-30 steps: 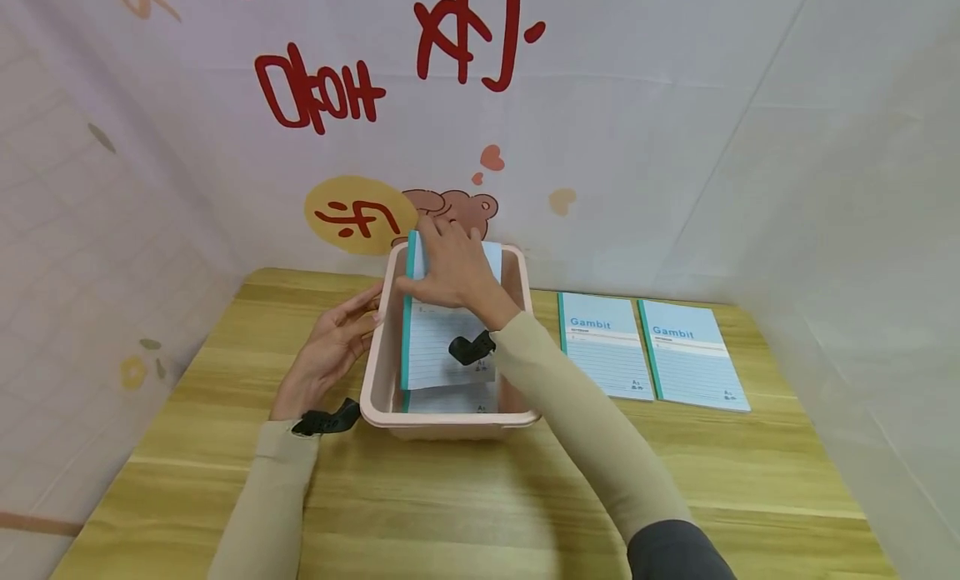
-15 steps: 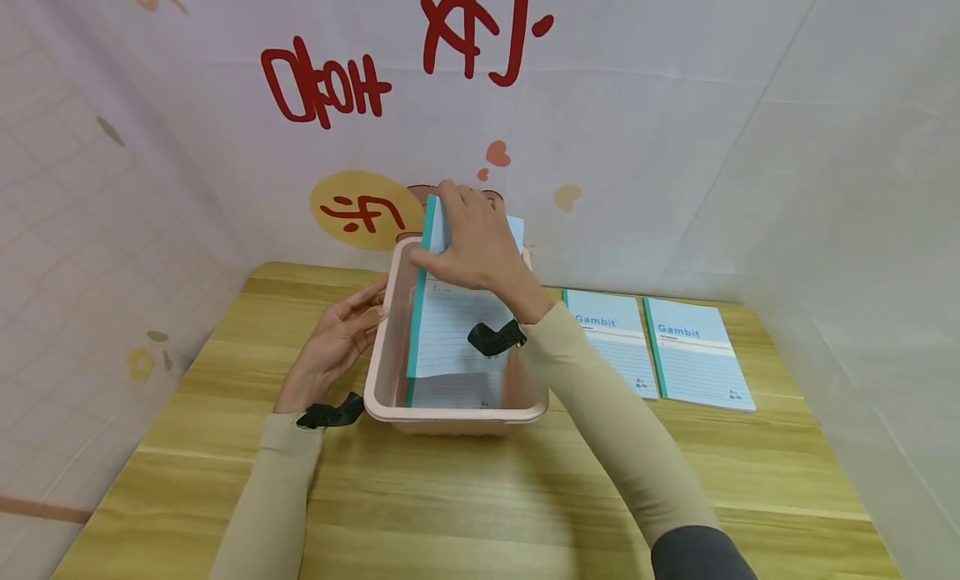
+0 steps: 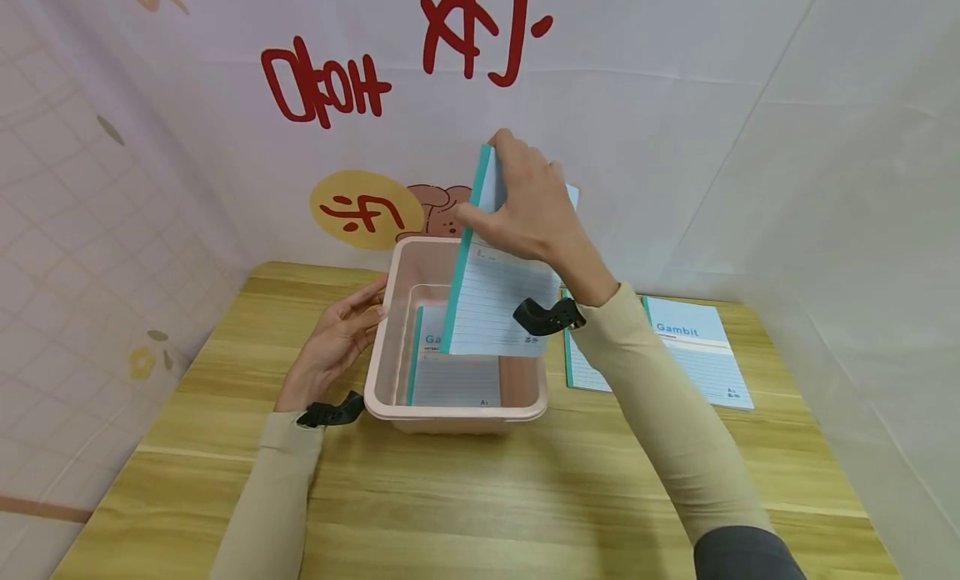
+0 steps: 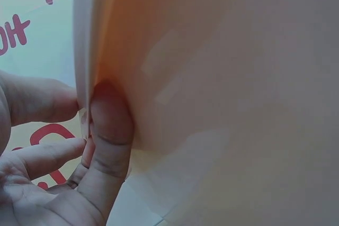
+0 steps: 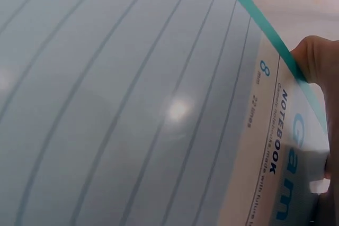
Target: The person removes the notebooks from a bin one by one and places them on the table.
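Note:
My right hand (image 3: 536, 209) grips a light blue notebook (image 3: 495, 305) with a teal spine by its upper part, thumb at the spine edge. This notebook hangs tilted over the right side of a pink plastic bin (image 3: 450, 413). Its lined cover with the word NOTEBOOK fills most of the right wrist view. My left hand (image 3: 333, 342) holds the bin's left side. Up close in the left wrist view, the fingers (image 4: 111, 125) pinch the bin's wall from both sides. Another notebook (image 3: 457, 384) lies inside the bin, partly covered by the raised one.
On the wooden table (image 3: 420, 505), right of the bin, lie two more Gambit notebooks side by side. The right sleeve partly covers the nearer notebook (image 3: 581, 367); the farther notebook (image 3: 693, 334) shows more fully. A white printed curtain (image 3: 637, 130) stands behind the table.
My right hand has lifted the notebook up out of the bin and carried it to the right, uncovering the one beneath. The left hand has stayed on the bin's side.

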Action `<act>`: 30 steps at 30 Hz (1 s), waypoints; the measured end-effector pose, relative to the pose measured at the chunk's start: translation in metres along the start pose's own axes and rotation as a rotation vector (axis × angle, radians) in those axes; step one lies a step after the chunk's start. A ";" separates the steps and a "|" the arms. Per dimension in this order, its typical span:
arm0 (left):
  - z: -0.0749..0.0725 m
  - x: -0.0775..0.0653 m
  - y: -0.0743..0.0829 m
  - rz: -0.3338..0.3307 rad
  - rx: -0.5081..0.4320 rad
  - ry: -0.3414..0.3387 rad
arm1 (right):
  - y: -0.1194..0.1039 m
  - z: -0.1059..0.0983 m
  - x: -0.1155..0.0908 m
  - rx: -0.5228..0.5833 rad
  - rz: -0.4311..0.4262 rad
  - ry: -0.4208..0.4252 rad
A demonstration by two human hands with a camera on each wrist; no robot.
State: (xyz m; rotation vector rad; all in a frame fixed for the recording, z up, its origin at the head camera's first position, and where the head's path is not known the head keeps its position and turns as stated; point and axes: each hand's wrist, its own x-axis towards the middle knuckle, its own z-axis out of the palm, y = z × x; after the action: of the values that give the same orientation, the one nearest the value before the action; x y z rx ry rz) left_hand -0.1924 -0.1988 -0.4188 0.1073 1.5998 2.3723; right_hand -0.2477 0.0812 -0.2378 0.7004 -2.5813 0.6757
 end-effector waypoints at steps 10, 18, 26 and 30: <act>-0.001 0.001 -0.001 0.006 0.015 0.005 | 0.050 -0.031 -0.021 -0.039 0.099 0.008; -0.003 -0.001 -0.002 0.011 0.019 0.007 | 0.092 -0.044 -0.047 -0.076 0.163 0.015; -0.002 -0.002 -0.001 0.015 0.023 0.005 | 0.132 -0.052 -0.081 -0.142 0.205 -0.009; -0.001 0.000 -0.003 0.022 0.025 0.003 | 0.148 -0.055 -0.101 -0.192 0.217 -0.038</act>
State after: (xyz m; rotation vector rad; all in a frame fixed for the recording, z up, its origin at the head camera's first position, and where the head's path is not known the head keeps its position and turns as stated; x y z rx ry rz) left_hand -0.1921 -0.1985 -0.4217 0.1268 1.6384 2.3702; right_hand -0.2355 0.2603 -0.2923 0.3804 -2.7358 0.4720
